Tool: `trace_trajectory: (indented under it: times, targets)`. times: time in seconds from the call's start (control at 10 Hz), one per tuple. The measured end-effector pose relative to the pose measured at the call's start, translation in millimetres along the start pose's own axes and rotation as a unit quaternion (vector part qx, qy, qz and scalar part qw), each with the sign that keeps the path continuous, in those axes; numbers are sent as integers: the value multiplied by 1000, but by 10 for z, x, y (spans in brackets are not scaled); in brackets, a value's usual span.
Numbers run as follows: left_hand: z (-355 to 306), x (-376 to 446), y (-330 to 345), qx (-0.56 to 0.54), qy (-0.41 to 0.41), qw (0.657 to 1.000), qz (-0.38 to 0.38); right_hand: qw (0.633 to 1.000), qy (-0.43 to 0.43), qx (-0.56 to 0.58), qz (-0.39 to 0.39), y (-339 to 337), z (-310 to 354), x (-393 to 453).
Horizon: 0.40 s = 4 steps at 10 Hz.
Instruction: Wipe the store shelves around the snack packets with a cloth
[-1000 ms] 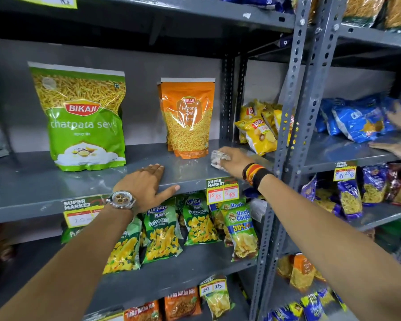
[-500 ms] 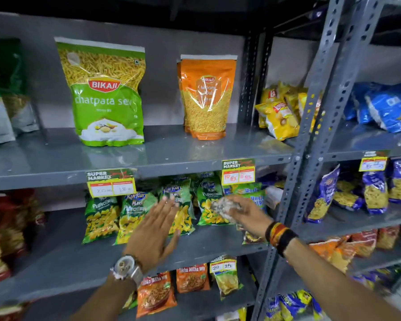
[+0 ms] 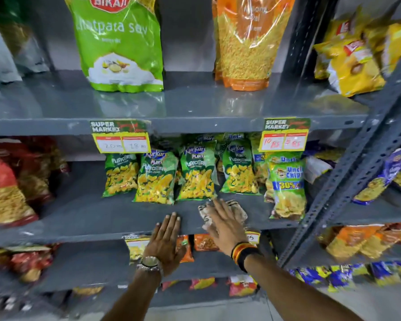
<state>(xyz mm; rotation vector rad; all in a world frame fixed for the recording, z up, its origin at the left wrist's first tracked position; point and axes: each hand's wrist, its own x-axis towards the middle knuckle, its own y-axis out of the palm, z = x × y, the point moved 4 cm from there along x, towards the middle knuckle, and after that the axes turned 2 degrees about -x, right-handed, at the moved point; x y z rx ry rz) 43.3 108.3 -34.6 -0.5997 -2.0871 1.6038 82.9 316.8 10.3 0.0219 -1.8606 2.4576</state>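
Note:
A pale crumpled cloth (image 3: pixel 237 213) lies flat on the grey middle shelf (image 3: pixel 90 214), pressed down by my right hand (image 3: pixel 222 224), just in front of the green Kurkure Puffcorn packets (image 3: pixel 196 174). My left hand (image 3: pixel 164 245) rests flat with fingers together on the shelf's front edge, left of the cloth, holding nothing. A green Uncle Chips packet (image 3: pixel 286 188) stands right of the cloth.
The upper shelf (image 3: pixel 195 107) carries a big green Bikaji bag (image 3: pixel 118 42) and an orange bag (image 3: pixel 245 40). Price tags (image 3: pixel 120 137) hang from its front edge. Red packets (image 3: pixel 7 181) sit at the left. A perforated steel upright (image 3: pixel 357 163) borders the right side.
Both hands came down from the upper shelf to the middle one. The right hand now presses the cloth flat on it and the left hand rests on its front edge. The view tilted down.

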Motion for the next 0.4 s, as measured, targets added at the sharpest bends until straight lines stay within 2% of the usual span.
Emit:
trace_trajectory:
  times: [0.1,0.2,0.3,0.4]
  targets:
    - [6,9,44,19,4,1000,8,997,33,-54,34,151,-18,-1]
    - [6,29,-54,24,4,1000,16,993,64,-49,82,173,-44,212]
    - [-222,1,-587,12,59,998,-25,993,79,-19,86,-119,73,297]
    - [-529,-54,-1362,-3,150,985,-80,991,70,103,-58,-380,357,-47]
